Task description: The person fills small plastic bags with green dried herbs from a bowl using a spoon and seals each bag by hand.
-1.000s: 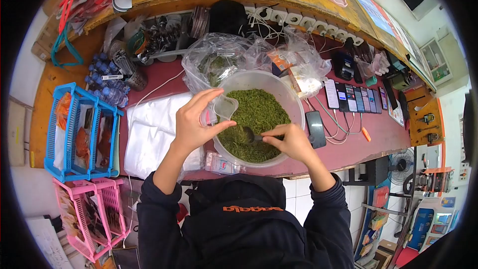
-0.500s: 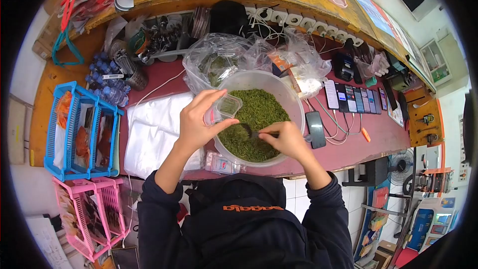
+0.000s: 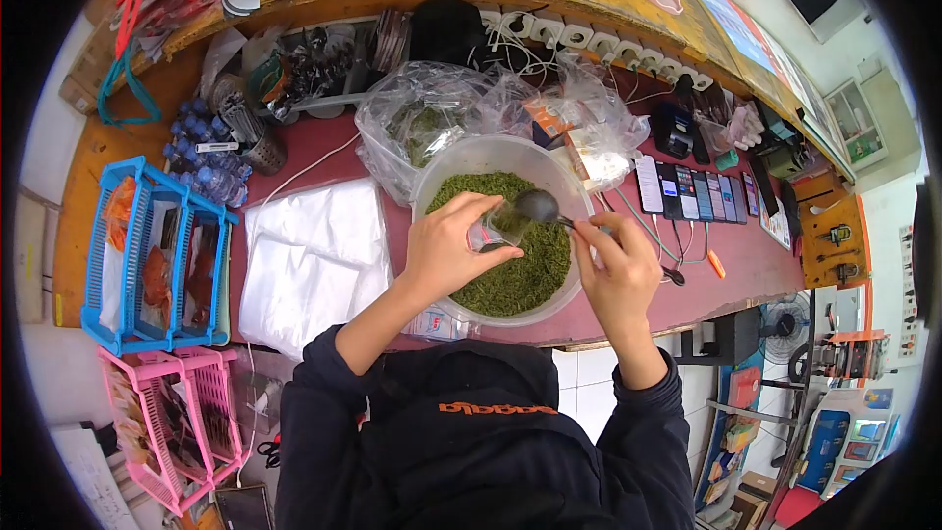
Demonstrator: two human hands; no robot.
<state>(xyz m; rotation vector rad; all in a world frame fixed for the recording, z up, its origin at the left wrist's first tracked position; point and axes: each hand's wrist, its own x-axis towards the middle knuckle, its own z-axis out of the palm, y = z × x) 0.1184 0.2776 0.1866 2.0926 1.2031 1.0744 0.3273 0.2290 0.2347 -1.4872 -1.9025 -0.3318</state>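
My left hand [image 3: 444, 243] pinches a small clear plastic container [image 3: 504, 224] over a round translucent tub [image 3: 432, 186]. Chopped green leaf material [image 3: 520, 280] fills the tub's lower part. In my right hand [image 3: 626, 270] is a black spoon [image 3: 536, 204], its bowl tilted at the mouth of the container and its handle running back through the fingers. Part of the container is hidden behind my left fingers. Close to the tub's near side lies a clear packet with a blue and red label [image 3: 439, 324].
White plastic bags [image 3: 314, 265] lie flat to the left, beside blue baskets [image 3: 147, 265]. Behind the tub sits a clear bag with green contents [image 3: 422, 123]. Several phones [image 3: 687, 194] with charging cables line the table's right side, below a row of sockets [image 3: 579, 36].
The spoon has risen out of the green material to the container's mouth. My left hand has moved right and down with the container, and my right hand has shifted right.
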